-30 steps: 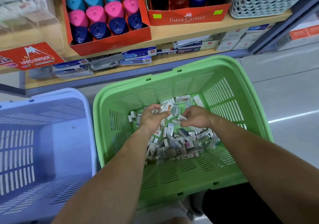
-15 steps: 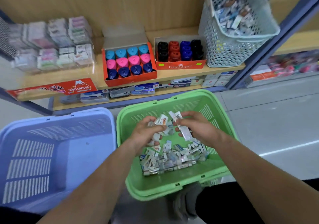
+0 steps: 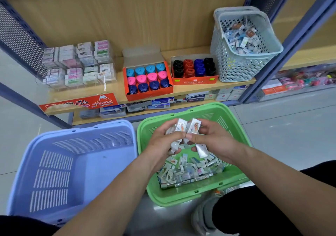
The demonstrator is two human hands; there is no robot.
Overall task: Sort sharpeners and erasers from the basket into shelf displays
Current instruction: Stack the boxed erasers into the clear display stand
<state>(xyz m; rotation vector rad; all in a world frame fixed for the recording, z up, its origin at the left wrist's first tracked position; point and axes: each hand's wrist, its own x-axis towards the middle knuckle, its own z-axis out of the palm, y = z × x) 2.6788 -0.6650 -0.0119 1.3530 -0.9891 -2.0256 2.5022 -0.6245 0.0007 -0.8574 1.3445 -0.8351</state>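
Fingers on both sides are curled round little white eraser packs (image 3: 181, 127): left hand (image 3: 163, 142) and right hand (image 3: 215, 141) grip a bunch each, thumbs nearly touching, over the green basket (image 3: 181, 198) at lower centre. The rest of the pile (image 3: 189, 173) lies inside it. A lilac basket (image 3: 72, 163) sits just beside it at lower left, both on the grey tiled floor (image 3: 291, 123). Above, the wooden shelf (image 3: 234, 82) holds a clear eraser display (image 3: 78, 65) at upper left, two sharpener boxes (image 3: 149, 79) mid-frame and a grey basket (image 3: 241, 63) at upper right.

Wood-backed shelf (image 3: 119, 88) with blue uprights (image 3: 292, 43) over grey tiled floor (image 3: 291, 126).
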